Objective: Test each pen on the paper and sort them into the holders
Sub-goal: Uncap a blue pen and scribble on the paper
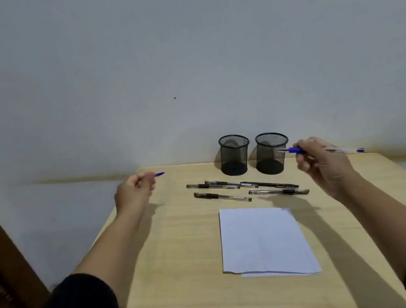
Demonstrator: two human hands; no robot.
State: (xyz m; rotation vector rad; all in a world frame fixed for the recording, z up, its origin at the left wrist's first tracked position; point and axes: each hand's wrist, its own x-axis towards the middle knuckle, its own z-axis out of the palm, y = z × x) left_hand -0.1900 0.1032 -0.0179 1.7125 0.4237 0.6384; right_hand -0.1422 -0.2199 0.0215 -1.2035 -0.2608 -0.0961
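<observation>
In the head view, the right hand [321, 161] is gripping a blue pen [330, 150] right of centre, tip exposed and pointing toward the right mesh holder [271, 153]. The left hand [132, 189] is pinching what looks like the pen's blue cap [159, 174], held aside so the tip is free to write. Below centre, the paper [262, 240] is lying on the tabletop [175, 252], waiting. Four dark pens [245, 188] are lying between the paper and the left holder [234, 155], untested.

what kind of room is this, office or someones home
Probably a plain room at home, set up as a small desk; hard to be sure. A small wooden table stands against a bare wall, with two mesh pen holders, loose pens and paper.
</observation>
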